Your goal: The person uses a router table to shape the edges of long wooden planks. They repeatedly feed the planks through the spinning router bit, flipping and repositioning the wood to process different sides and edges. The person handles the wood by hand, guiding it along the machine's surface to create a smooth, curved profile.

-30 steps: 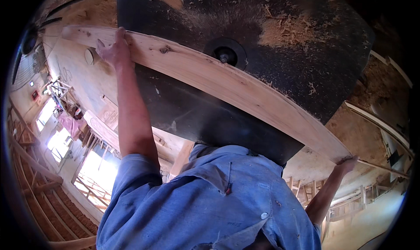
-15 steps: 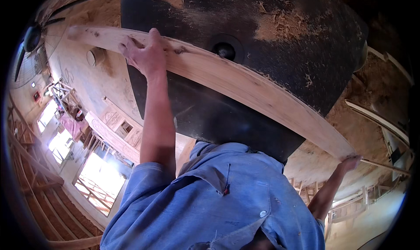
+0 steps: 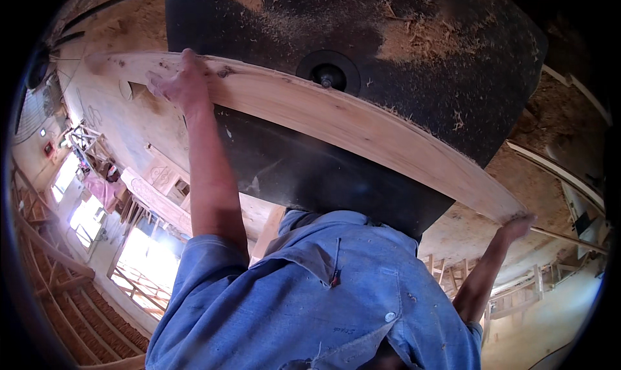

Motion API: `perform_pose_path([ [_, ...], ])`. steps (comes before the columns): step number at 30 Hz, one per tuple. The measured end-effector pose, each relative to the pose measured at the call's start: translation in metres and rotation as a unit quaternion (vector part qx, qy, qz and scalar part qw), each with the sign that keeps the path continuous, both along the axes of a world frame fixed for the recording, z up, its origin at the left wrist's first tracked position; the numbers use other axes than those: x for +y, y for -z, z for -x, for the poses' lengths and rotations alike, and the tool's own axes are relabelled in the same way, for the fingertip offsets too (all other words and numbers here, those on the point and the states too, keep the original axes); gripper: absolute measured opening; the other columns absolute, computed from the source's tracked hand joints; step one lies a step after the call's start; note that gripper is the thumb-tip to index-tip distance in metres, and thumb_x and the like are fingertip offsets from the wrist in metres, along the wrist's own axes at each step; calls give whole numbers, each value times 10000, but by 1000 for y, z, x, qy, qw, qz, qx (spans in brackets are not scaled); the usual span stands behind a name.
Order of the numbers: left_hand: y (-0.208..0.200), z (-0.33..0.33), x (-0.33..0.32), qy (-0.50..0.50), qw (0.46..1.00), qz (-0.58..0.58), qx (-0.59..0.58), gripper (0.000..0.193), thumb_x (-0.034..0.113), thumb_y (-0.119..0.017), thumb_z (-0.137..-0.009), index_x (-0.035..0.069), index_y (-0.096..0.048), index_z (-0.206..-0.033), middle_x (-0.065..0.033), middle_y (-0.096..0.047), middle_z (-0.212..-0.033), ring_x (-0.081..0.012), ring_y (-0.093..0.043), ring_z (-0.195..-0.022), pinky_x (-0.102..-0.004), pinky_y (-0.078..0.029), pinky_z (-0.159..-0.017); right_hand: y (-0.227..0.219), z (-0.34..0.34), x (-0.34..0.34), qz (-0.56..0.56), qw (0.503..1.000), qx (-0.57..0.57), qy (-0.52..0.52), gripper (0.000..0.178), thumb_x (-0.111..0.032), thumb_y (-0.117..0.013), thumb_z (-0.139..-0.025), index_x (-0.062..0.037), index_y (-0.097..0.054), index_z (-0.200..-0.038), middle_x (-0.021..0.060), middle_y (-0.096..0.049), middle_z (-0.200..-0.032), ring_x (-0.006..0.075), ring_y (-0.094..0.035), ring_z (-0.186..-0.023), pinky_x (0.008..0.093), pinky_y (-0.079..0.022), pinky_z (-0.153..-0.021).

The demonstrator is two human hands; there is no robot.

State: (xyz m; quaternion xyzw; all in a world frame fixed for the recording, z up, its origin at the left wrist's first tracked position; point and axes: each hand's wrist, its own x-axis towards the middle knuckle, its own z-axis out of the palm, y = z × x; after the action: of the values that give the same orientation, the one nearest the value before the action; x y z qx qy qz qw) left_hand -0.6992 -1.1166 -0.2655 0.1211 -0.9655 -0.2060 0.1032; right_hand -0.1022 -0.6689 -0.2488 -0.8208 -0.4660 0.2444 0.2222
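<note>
A long pale wooden board [image 3: 336,124] lies aslant across a black machine table [image 3: 291,169], both its ends reaching past the table's sides. My left hand [image 3: 181,85] grips it near its left end, with one digit at the far edge and the others spread over the wood. At the far right, my right hand [image 3: 518,226] is closed round the board's other end; its fingers are partly hidden. The board's far edge runs beside a dark round spindle [image 3: 326,76] set in a circular opening. I cannot tell whether they touch.
Wood shavings [image 3: 420,40] and sawdust lie on the table's far part. Long wooden strips [image 3: 556,173] lie off to the right. A carved pale panel [image 3: 152,192] and stacked timber are at the left, near bright windows [image 3: 145,260]. A fan [image 3: 39,66] stands at the far left.
The board has slid a little to the left past the spindle, and more of the spindle shows now. My left hand has moved left with it; my right hand has barely shifted.
</note>
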Motion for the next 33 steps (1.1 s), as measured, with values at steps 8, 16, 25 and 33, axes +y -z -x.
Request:
perform_pose_path([
  [8, -12, 8, -2, -109, 988, -108, -20, 1145, 330, -802, -771, -152, -74, -1512, -316, -353, -1505, -376, -458, -1341, -376, -361, -1143, 4, 27, -7, -20, 999, 13, -34, 329, -338, -431, -1015, -81, -588, -883, 4, -498, -683, 141, -448, -595, 309, -372, -521],
  [16, -9, 37, -41, -181, 956, -230, -15, 1131, 264, -817, -764, -111, -69, -1526, -265, -460, -1431, -339, -563, -1221, -388, -470, -1049, 4, 65, -12, 14, 995, 45, -82, 349, -349, -414, -1019, -113, -510, -780, 41, -565, -769, 130, -481, -637, 307, -383, -540],
  [25, -17, 11, -10, -140, 929, -341, 13, 1094, 134, -814, -787, -90, -33, -1519, -254, -511, -1349, -277, -632, -1077, -346, -563, -884, 12, 23, 14, -4, 989, -56, -135, 465, -329, -354, -1053, 40, -622, -963, 116, -625, -895, 257, -569, -844, 397, -470, -803],
  [33, 15, 41, -76, -139, 950, -281, 9, 1063, 179, -810, -797, -84, -61, -1503, -253, -538, -1299, -274, -641, -1032, -327, -564, -850, 52, -9, 30, -125, 932, -185, -287, 338, -234, -398, -997, 31, -572, -879, 120, -600, -835, 258, -541, -780, 430, -445, -737],
])
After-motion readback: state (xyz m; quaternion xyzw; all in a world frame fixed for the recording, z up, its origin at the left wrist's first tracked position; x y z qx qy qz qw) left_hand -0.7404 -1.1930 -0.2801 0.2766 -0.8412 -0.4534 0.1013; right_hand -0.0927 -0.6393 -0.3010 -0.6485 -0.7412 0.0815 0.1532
